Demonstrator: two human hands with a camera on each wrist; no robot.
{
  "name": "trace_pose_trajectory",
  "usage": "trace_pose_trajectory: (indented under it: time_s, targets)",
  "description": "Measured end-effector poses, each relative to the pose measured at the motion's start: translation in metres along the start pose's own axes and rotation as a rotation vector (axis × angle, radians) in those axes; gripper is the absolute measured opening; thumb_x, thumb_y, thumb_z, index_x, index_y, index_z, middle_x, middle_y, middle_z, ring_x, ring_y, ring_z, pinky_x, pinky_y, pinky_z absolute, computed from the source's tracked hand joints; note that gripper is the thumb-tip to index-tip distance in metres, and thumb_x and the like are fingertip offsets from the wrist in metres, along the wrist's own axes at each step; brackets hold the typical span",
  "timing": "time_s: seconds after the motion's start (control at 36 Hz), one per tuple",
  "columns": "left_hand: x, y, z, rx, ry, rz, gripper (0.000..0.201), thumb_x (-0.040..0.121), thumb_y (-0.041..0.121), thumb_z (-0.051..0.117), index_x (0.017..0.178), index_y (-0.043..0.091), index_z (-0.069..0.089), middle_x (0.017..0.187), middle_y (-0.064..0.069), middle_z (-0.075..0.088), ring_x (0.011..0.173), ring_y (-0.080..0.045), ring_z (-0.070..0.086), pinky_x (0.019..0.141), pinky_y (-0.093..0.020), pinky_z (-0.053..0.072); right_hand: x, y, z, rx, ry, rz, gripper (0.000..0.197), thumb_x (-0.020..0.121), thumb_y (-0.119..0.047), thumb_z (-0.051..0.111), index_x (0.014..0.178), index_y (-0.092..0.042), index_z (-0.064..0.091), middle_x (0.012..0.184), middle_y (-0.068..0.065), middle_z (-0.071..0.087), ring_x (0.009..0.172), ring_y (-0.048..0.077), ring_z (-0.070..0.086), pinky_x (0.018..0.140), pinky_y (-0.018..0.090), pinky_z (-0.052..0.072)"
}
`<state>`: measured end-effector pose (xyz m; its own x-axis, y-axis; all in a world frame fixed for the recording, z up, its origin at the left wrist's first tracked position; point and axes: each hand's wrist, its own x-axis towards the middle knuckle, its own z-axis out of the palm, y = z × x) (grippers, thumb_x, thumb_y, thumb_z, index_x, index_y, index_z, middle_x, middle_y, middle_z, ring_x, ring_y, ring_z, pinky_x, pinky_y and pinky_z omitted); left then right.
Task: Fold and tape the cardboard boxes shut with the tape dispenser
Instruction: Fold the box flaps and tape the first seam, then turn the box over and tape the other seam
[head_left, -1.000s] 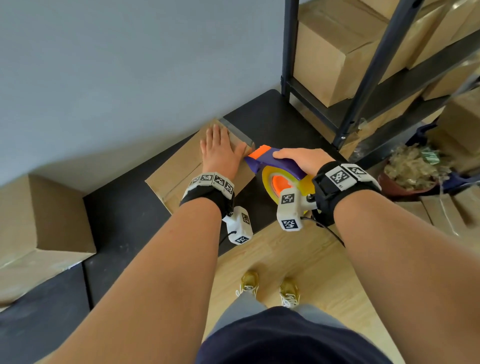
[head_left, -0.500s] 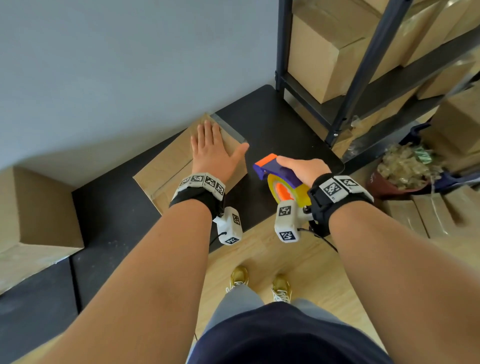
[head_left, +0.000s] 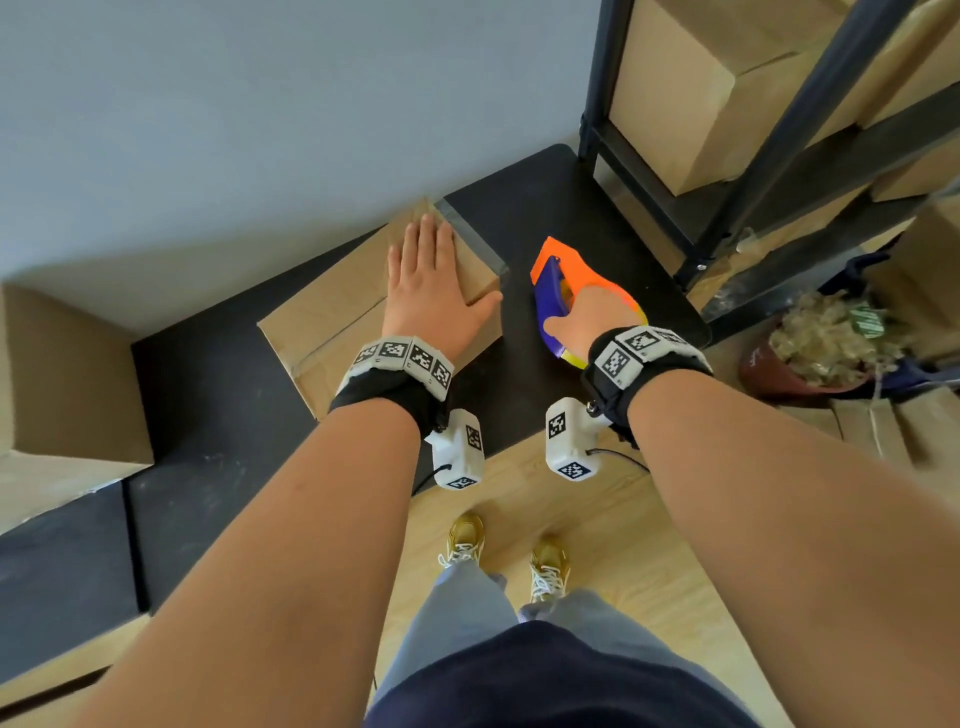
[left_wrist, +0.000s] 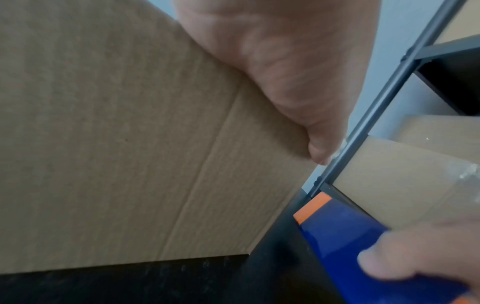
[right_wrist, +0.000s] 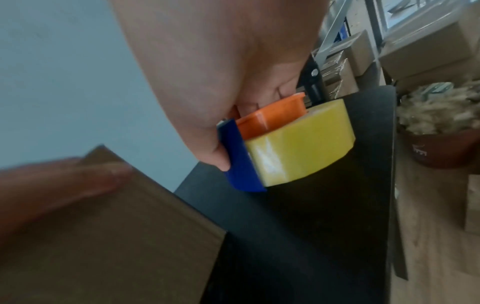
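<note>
The cardboard box (head_left: 332, 317) sits on the black surface (head_left: 218, 415) close to its far edge against the wall, flaps folded down, and the left hand (head_left: 431, 296) lies flat on its top with fingers straight, thumb at the right edge, seemingly to keep the flaps from springing up. A strip of clear tape (head_left: 470, 236) already runs over the box's far right end. Just beside the box, towards the surface's right edge, the right hand (head_left: 584, 319) has its grip wrapped around the tape dispenser (head_left: 558, 283), orange nose pointing away, the yellow roll (right_wrist: 298, 144) just above or on the surface, I cannot tell which; it looks held ready, off the cardboard.
</note>
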<state>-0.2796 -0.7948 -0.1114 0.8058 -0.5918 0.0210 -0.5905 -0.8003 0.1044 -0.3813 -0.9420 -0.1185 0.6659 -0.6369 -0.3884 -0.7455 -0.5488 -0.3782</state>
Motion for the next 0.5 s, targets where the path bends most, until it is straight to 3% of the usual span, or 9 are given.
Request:
trace_pose_trajectory:
  time_s: [0.11,0.19,0.25,0.31,0.36,0.44,0.5]
  targets:
    - [-0.001,-0.001,-0.001,-0.123,0.055,-0.038,0.092,0.081,0.064,0.055,0.151,0.017,0.019,0.157,-0.005,0.018,0.145,-0.028,0.013,0.119,-0.044,0.009,0.006,-0.002,0.014,-0.127,-0.026,-0.036,0.040,0.084,-0.031,0.070,0.119,-0.018,0.056,0.076,0.003,0.058,0.073,0.023,0.062,0.062,0.033,0.053]
    - [-0.002,0.000,-0.001,-0.166,0.126,-0.037,0.087,0.077,0.062,0.061,0.144,0.016,0.030,0.146,-0.006,0.032,0.137,-0.029,0.028,0.116,-0.045,0.023,0.012,-0.003,0.023,-0.178,-0.065,0.022,0.027,0.087,-0.031,0.069,0.105,-0.012,0.060,0.073,0.004,0.056,0.068,0.020,0.059,0.057,0.031,0.046]
    - [-0.003,0.001,-0.001,-0.189,0.160,-0.038,0.084,0.076,0.058,0.064,0.140,0.014,0.033,0.142,-0.007,0.036,0.134,-0.028,0.032,0.115,-0.043,0.026,0.016,-0.003,0.029,-0.199,-0.087,0.053,0.032,0.087,-0.035,0.070,0.105,-0.011,0.059,0.072,0.003,0.052,0.071,0.021,0.057,0.060,0.032,0.045]
    - [-0.003,0.001,-0.002,-0.193,0.169,-0.034,0.080,0.076,0.057,0.065,0.137,0.015,0.037,0.139,-0.007,0.038,0.131,-0.027,0.034,0.113,-0.042,0.029,0.021,-0.003,0.034,-0.225,-0.115,0.054,0.044,0.085,-0.039,0.071,0.116,-0.011,0.055,0.079,0.003,0.051,0.077,0.021,0.055,0.066,0.033,0.044]
    - [-0.004,0.001,-0.001,-0.179,0.157,-0.025,0.074,0.077,0.057,0.064,0.134,0.017,0.039,0.137,-0.005,0.039,0.129,-0.026,0.034,0.111,-0.041,0.031,0.025,-0.005,0.034,-0.248,-0.162,0.057,0.063,0.083,-0.042,0.073,0.131,-0.011,0.047,0.096,0.006,0.054,0.087,0.025,0.057,0.073,0.035,0.044]
    - [-0.004,0.000,-0.002,-0.165,0.147,-0.011,0.071,0.079,0.057,0.062,0.133,0.018,0.040,0.137,-0.005,0.039,0.129,-0.025,0.034,0.110,-0.041,0.031,0.031,-0.010,0.032,-0.251,-0.240,0.084,0.085,0.082,-0.046,0.074,0.147,-0.013,0.030,0.131,0.012,0.052,0.116,0.033,0.056,0.093,0.041,0.046]
    - [-0.005,0.001,-0.004,-0.161,0.141,-0.003,0.069,0.080,0.056,0.062,0.133,0.018,0.040,0.138,-0.004,0.039,0.130,-0.026,0.033,0.111,-0.042,0.031,0.030,-0.011,0.030,-0.203,-0.240,0.093,0.086,0.081,-0.046,0.075,0.148,-0.016,0.030,0.131,0.011,0.052,0.118,0.033,0.055,0.096,0.043,0.045]
